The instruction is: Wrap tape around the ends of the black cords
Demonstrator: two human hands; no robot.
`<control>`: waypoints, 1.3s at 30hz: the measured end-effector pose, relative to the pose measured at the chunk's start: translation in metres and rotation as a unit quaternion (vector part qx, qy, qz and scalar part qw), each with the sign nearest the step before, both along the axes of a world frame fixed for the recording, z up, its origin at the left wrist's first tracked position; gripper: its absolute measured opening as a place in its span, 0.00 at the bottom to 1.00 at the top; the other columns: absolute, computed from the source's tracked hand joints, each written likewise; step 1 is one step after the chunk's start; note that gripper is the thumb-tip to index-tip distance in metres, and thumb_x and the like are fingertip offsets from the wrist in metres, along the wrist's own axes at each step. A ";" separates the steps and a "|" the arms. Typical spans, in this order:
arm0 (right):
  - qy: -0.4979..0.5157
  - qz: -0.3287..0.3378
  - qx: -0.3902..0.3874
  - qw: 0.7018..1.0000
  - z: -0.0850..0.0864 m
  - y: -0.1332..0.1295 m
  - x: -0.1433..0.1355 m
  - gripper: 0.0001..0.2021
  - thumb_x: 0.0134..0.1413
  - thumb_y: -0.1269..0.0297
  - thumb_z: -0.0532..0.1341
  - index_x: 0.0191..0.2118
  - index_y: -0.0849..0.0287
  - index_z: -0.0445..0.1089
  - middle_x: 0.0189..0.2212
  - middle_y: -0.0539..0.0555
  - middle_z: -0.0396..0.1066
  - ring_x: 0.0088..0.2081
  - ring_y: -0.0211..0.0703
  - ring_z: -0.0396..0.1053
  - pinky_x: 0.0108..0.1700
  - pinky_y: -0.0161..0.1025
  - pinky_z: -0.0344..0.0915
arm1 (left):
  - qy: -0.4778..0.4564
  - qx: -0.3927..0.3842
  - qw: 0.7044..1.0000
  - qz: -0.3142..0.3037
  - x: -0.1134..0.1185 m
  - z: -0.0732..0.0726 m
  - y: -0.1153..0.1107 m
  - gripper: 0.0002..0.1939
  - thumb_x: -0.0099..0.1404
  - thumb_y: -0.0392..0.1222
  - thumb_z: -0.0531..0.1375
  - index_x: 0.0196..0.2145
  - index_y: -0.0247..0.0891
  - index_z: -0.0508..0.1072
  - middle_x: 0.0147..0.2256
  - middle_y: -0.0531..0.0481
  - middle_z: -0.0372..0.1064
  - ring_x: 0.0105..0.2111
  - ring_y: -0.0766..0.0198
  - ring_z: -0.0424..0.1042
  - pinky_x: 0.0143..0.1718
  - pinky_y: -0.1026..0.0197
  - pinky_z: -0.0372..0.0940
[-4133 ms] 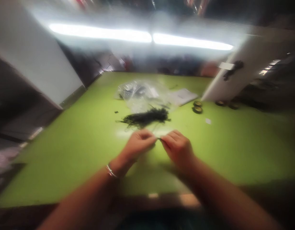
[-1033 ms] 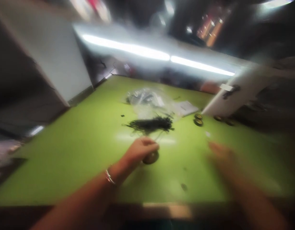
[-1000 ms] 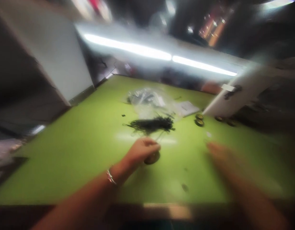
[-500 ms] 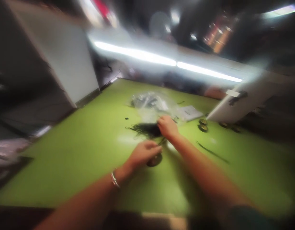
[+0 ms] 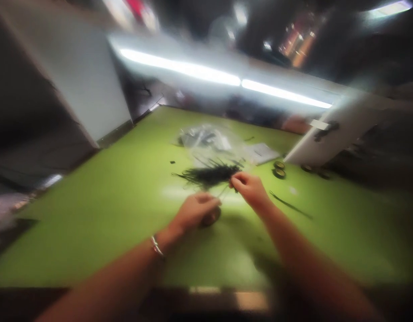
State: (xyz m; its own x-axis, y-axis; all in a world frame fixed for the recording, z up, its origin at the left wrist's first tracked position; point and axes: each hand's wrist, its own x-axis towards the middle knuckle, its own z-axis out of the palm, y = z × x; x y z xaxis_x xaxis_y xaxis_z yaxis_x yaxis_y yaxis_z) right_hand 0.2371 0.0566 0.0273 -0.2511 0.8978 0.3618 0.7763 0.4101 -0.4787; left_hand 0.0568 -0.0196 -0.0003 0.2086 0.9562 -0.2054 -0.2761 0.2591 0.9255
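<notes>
My left hand [image 5: 195, 209], with a silver bracelet at the wrist, is closed on a dark round disc [image 5: 212, 217] just above the green table. A thin strand [image 5: 223, 192] runs up from its fingertips towards my right hand [image 5: 249, 188]. The right thumb and forefinger are pinched together on the strand's upper end, at the right edge of a pile of black looped cords [image 5: 209, 174]. Blur hides how the strand meets the disc.
Behind the pile lies a clear plastic bag [image 5: 206, 138], with a white card or packet [image 5: 262, 153] to its right. Two round dark pieces [image 5: 279, 170] and one loose black cord [image 5: 290, 205] are on the green table [image 5: 109, 214]. A white panel [image 5: 313, 143] stands at right.
My right hand has drawn back slightly from the cord pile, uncovering its right end, and now pinches the strand. My left hand keeps the disc. The whole view has shifted slightly.
</notes>
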 end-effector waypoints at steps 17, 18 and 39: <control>0.238 -0.007 -0.080 0.968 0.003 -0.046 0.015 0.09 0.53 0.60 0.60 0.30 0.60 0.73 0.18 0.48 0.67 0.17 0.33 0.60 0.18 0.31 0.57 | 0.004 -0.004 1.000 -0.001 0.002 -0.002 -0.002 0.17 0.54 0.50 0.67 0.26 0.33 0.71 0.14 0.56 0.60 0.13 0.74 0.54 0.13 0.70 0.47; 0.263 0.001 -0.114 0.958 0.004 -0.054 0.010 0.09 0.52 0.59 0.61 0.31 0.60 0.72 0.17 0.47 0.66 0.16 0.32 0.58 0.16 0.30 0.55 | 0.013 0.004 1.000 0.008 0.003 -0.003 -0.002 0.16 0.54 0.50 0.67 0.26 0.33 0.71 0.14 0.56 0.60 0.13 0.73 0.55 0.13 0.70 0.48; 0.133 0.076 -0.091 0.984 -0.017 -0.071 -0.014 0.09 0.54 0.69 0.57 0.23 0.58 0.63 0.21 0.47 0.63 0.25 0.35 0.59 0.29 0.33 0.56 | 0.350 0.357 0.865 0.026 0.004 -0.008 -0.006 0.06 0.61 0.38 0.60 0.31 0.37 0.79 0.30 0.45 0.73 0.30 0.62 0.68 0.34 0.61 0.63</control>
State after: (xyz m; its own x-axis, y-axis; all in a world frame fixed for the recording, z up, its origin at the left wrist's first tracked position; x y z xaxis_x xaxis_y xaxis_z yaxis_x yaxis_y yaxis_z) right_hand 0.2232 -0.0142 0.0105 -0.3063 0.9128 0.2699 0.5491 0.4011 -0.7332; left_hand 0.0612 -0.0259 -0.0081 0.2255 0.8956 0.3835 0.4235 -0.4447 0.7893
